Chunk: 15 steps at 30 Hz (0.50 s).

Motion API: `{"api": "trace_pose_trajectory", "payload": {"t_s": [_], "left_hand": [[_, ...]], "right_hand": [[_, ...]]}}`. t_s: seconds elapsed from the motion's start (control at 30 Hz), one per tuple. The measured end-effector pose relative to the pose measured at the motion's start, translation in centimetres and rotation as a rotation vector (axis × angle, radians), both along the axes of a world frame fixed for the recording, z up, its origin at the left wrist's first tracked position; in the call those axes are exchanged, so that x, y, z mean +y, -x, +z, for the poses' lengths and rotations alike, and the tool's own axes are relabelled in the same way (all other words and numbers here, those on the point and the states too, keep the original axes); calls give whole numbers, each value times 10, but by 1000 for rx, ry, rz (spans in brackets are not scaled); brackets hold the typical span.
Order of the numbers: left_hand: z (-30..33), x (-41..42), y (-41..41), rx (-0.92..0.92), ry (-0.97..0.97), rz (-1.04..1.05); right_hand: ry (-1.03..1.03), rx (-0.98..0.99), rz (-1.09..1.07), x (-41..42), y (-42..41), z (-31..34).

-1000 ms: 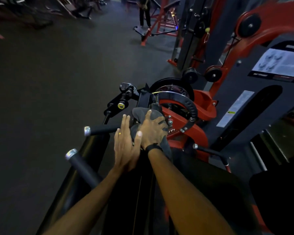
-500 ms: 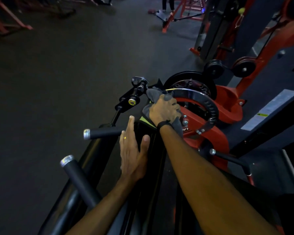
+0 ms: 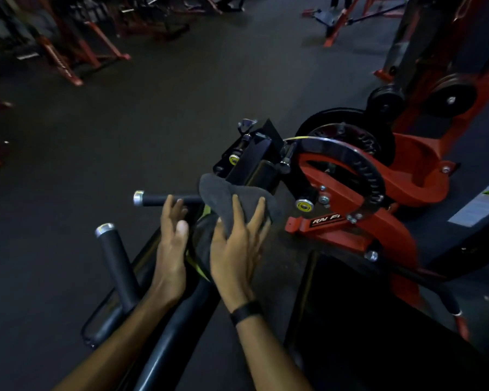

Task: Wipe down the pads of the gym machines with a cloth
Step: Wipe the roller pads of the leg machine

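Grey cloth [image 3: 232,198]: draped over the top end of the machine's black pad [image 3: 201,244], beside the red pivot frame [image 3: 350,221]. Right hand [image 3: 237,249]: fingers spread straight, laid flat on the cloth. Left hand [image 3: 171,244]: fingers straight and together, resting against the pad's left edge, just below a black handle grip [image 3: 164,199]. Black wristband [image 3: 246,311] on right wrist.

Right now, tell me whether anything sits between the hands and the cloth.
Nothing visible does. The right hand already lies on the grey cloth with its fingers spread over it. The left hand is beside the cloth, fingers straight, near the black handle, with nothing visible between it and the cloth.
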State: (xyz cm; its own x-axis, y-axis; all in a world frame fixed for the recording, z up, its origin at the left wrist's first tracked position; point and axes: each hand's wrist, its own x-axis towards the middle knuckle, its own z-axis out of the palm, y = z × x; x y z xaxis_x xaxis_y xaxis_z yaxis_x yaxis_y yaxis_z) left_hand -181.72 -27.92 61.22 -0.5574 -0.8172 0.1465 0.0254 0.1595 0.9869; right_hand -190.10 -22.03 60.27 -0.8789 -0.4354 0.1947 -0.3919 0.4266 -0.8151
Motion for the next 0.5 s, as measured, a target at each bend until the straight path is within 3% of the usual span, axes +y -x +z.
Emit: {"api": "trace_pose_trajectory", "payload": {"t_s": [0.07, 0.13, 0.37, 0.5], "left_hand": [[6, 10, -5, -115, 103, -56], [12, 16, -2, -213, 238, -48], [17, 22, 1, -295, 390, -38], [17, 22, 4, -287, 396, -42]], "right_hand": [[313, -204, -24, 5, 0, -12], [442, -317, -53, -3, 21, -14], [655, -541, -114, -59, 149, -22], [623, -493, -100, -36, 100, -20]]}}
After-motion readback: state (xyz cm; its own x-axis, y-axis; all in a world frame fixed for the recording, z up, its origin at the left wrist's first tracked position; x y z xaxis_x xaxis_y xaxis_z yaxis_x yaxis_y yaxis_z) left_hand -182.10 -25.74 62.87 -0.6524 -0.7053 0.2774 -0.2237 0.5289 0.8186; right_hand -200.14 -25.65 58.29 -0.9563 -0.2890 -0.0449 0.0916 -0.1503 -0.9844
